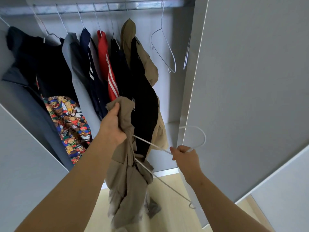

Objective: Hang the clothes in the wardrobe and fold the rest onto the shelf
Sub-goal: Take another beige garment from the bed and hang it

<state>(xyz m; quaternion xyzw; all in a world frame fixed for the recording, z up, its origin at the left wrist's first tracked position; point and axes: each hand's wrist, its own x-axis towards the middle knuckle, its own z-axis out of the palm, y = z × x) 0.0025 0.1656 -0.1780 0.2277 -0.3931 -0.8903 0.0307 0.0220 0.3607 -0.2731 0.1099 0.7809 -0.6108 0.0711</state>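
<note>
Clamped on a bunch of khaki garment (123,181), my left hand (112,124) is raised toward 12 o'clock; my right hand (185,155) pinches the white wire hanger (153,144) at its neck, at 4 o'clock of it. One hanger shoulder vanishes into the folds; the hem blurs below. Bare rail (147,5) shows at 1 o'clock, beside an empty hanger (163,51).

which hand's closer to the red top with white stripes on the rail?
Left. The left hand, gripping a khaki garment, is just below the hem of the red top. The right hand, holding a white hanger, is lower and well off to the right.
</note>
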